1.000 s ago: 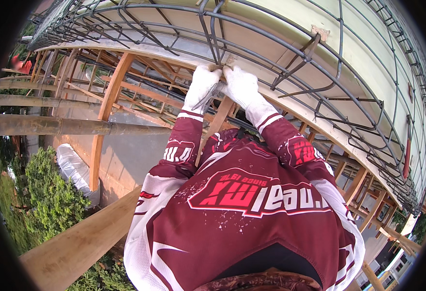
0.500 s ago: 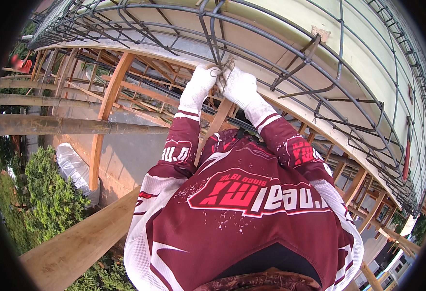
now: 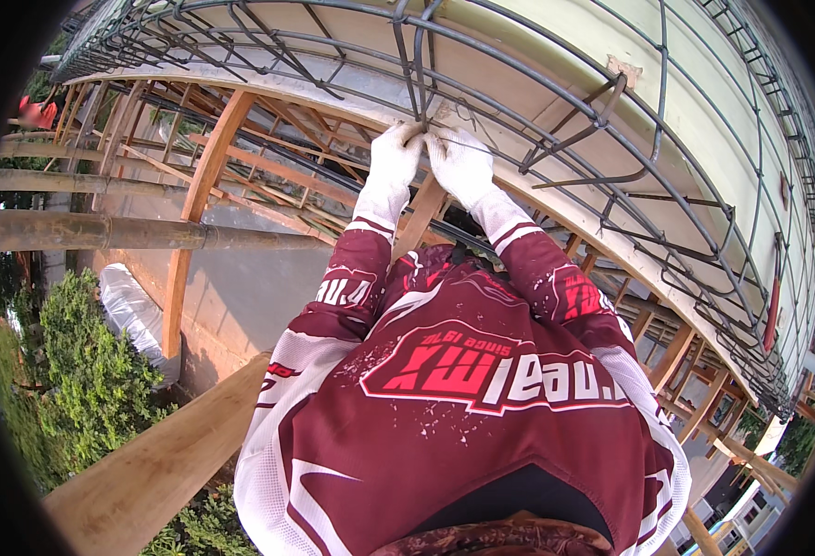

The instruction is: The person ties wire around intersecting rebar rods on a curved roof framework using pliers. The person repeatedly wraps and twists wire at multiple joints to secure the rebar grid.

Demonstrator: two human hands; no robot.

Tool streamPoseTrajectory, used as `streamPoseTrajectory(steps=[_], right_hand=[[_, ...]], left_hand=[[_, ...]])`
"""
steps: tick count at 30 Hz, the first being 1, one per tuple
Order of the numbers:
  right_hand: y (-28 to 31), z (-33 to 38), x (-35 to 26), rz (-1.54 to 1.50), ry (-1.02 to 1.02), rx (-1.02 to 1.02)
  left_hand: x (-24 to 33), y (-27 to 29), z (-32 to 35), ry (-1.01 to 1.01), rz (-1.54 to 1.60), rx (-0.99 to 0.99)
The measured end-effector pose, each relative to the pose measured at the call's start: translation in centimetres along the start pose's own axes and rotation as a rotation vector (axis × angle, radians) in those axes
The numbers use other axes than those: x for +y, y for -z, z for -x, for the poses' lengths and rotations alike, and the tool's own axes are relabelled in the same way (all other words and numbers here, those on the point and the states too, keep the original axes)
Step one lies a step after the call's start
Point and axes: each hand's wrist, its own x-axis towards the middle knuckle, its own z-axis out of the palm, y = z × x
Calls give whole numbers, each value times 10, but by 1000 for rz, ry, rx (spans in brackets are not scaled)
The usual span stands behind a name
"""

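Both gloved hands meet at the lower edge of a steel rebar cage [image 3: 509, 62], where upright stirrups [image 3: 410, 65] cross a long bar. My left hand [image 3: 394, 159], in a white glove, is closed in a pinch just below the crossing. Beside it on the right, my right hand [image 3: 461, 167] is pinched too, its fingertips touching the same spot. Thin tie wire [image 3: 464, 109] curls out above the right hand's fingers. Its part between the fingertips is mostly hidden by the gloves.
A pale formwork panel [image 3: 537, 37] lies behind the cage. Bent bar ends [image 3: 602, 102] jut out at right. Bamboo poles [image 3: 101, 233] and a wooden post [image 3: 205, 190] stand at left, with a thick timber [image 3: 148, 454] at lower left. Far below are ground, a white-covered heap [image 3: 134, 310] and bushes [image 3: 88, 361].
My left hand has moved slightly right and up against the bar crossing. The wire loop seen between the hands is now hidden, and loose wire shows above the right hand.
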Motion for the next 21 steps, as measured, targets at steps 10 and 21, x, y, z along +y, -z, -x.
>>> streamPoseTrajectory(steps=[10,21], right_hand=[[-17,5,14,-17,32,92],[-8,6,11,-6,96,80]], left_hand=[[-2,-3,-2,-83,-305,244],[9,29,-34,-306,-736,-85]])
